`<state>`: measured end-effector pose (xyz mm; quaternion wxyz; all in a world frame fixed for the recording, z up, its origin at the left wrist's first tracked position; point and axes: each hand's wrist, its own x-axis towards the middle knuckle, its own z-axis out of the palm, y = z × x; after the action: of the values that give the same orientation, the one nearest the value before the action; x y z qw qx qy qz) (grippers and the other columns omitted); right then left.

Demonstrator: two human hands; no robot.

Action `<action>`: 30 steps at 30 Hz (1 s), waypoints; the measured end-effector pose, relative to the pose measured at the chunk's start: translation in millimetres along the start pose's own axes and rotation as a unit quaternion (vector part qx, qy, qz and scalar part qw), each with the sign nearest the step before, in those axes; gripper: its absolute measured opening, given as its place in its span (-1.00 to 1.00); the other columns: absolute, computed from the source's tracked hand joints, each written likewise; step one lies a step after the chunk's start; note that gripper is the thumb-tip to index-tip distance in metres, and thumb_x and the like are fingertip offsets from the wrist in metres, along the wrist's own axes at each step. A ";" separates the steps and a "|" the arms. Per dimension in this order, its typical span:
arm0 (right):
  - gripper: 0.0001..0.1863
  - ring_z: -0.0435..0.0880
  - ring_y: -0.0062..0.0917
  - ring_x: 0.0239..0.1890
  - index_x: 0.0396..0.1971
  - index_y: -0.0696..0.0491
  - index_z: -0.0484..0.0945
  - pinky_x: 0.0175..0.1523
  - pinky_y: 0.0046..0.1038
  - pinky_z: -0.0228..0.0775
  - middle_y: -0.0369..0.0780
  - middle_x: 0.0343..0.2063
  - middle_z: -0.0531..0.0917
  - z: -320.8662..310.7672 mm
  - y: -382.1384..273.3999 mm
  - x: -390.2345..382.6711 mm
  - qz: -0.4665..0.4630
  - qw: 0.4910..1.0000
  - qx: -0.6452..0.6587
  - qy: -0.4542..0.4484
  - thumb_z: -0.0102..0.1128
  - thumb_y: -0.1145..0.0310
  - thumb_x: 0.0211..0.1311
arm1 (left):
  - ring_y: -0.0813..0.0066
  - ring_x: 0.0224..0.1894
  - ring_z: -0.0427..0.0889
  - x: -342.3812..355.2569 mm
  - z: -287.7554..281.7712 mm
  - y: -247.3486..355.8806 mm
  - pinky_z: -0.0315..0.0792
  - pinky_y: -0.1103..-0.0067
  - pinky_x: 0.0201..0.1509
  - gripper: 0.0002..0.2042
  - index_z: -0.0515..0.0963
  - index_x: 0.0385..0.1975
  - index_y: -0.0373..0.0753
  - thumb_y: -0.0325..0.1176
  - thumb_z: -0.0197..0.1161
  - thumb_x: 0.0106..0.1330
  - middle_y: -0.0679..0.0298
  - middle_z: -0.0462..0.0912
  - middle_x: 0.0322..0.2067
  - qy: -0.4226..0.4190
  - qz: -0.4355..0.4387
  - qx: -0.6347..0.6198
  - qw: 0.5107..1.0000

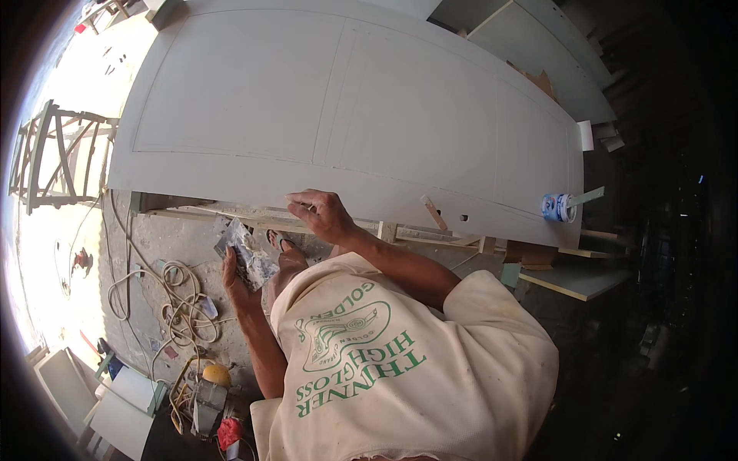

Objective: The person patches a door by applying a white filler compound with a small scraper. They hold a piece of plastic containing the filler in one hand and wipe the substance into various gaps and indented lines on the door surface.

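Note:
A large grey-white door-like panel with thin scored lines lies flat before me. My left hand grips a flat palette smeared with white putty, held low, off the panel's near edge. My right hand is at that near edge, fingers bent and drawn together; whether anything small sits in them is hidden. To its right, a putty knife with a pale blade and brown handle rests on the panel. Farther right stands an open blue-and-white tin with a flat greenish stick across its rim.
Coiled hose or cable lies on the concrete floor at left. Below it are a machine with a yellow part and a red cloth-like thing. A slatted frame stands far left. Grey boards are stacked behind the panel.

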<state>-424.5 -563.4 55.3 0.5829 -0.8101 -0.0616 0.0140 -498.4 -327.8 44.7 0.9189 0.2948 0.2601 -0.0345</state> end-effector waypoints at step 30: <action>-0.60 0.69 -0.37 -0.46 0.16 0.12 0.60 -0.34 -0.39 0.53 -0.12 -0.40 0.70 -41.9 -35.8 -11.4 -0.171 0.984 -0.012 -0.041 0.28 0.56 0.32 | 0.31 -0.21 0.81 -3.5 71.7 -41.0 0.77 0.35 -0.11 -0.72 0.54 0.01 -0.39 -0.28 0.13 0.53 0.07 0.75 -0.17 -0.048 -0.128 -0.146 0.980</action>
<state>-434.9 -593.0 102.0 0.5644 -0.7931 -0.2227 -0.0535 -477.5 -402.0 74.6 0.9514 0.1200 0.2532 -0.1277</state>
